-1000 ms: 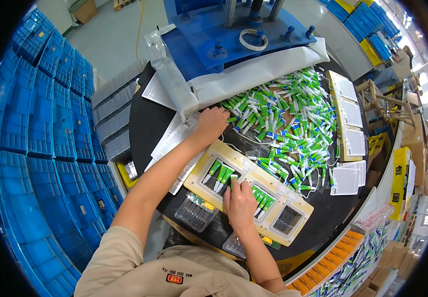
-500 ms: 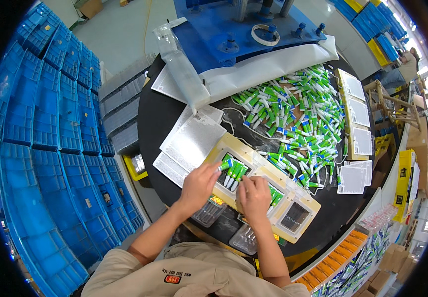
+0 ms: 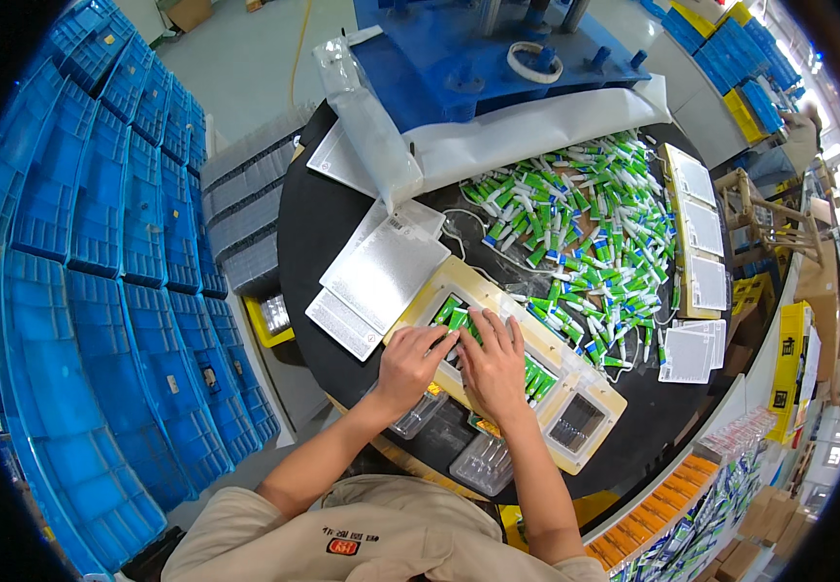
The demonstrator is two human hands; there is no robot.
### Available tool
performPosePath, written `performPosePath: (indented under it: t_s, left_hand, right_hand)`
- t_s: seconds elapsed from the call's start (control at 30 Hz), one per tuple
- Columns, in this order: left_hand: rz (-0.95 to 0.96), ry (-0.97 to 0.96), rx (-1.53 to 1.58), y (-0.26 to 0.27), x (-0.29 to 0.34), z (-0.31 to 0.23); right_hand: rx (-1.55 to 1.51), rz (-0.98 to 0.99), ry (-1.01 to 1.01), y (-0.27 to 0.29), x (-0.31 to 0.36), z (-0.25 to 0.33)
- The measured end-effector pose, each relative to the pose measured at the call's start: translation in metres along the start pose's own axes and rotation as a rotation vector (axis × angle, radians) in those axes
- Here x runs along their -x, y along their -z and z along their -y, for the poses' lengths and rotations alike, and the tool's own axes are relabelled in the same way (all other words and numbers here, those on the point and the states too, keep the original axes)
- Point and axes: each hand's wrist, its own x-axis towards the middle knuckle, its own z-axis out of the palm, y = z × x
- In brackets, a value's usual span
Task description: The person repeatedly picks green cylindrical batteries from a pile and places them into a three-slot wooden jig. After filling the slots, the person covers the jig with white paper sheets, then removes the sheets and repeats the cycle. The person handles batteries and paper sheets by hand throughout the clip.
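Observation:
A cream-framed fixture (image 3: 497, 286) with several windows lies slantwise in front of me. Small green-and-white tubes (image 3: 454, 313) lie side by side in its left window; more tubes (image 3: 538, 380) sit in a middle window. My left hand (image 3: 408, 369) is at the left window's near edge, its fingers drawn together at the tubes; what is between the fingertips is hidden. Over the same window my right hand (image 3: 494, 369) lies with fingers stretched out, touching the tubes and covering some. The rightmost window (image 3: 578, 423) shows a dark clear tray without tubes.
A large heap of tubes (image 3: 585, 204) covers the far right of the round black table (image 3: 318, 223). Silver-white cards (image 3: 386, 272) lie left; a second fixture (image 3: 674, 209) stands right. Clear plastic trays (image 3: 483, 466) lie near me. A blue machine (image 3: 439, 82) stands behind; blue crates (image 3: 90, 213) rise left.
The left hand has lowered the tube it held to the left window. My right hand has moved left and stretched its fingers over the tubes there.

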Motion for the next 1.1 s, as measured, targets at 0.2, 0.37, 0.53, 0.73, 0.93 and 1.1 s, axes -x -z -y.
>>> performPosePath:
  t_s: [0.2, 0.37, 0.53, 0.73, 0.93, 1.1]
  left_hand:
    - [0.144, -0.029, -0.082, 0.002, -0.002, 0.007]
    - [0.208, -0.084, -0.137, 0.003, -0.011, 0.004]
    - [0.049, 0.001, -0.017, -0.017, -0.079, 0.019]
    - [0.3, 0.355, -0.026, -0.091, -0.199, 0.056]
    - [0.362, 0.186, -0.036, -0.091, -0.208, 0.055]
    - [0.241, -0.08, 0.568, -0.061, -0.148, -0.022]
  right_hand:
    - [-0.109, -0.33, -0.204, 0.013, -0.009, -0.043]
    - [-0.011, -0.358, -0.462, 0.006, -0.073, -0.103]
    - [0.25, -0.072, -0.71, -0.021, -0.112, -0.134]
    - [0.092, 0.088, -0.738, 0.001, -0.093, -0.151]
    - [-0.381, -0.141, -0.564, 0.111, 0.06, -0.11]
    - [0.135, -0.004, -0.166, 0.098, 0.155, -0.067]
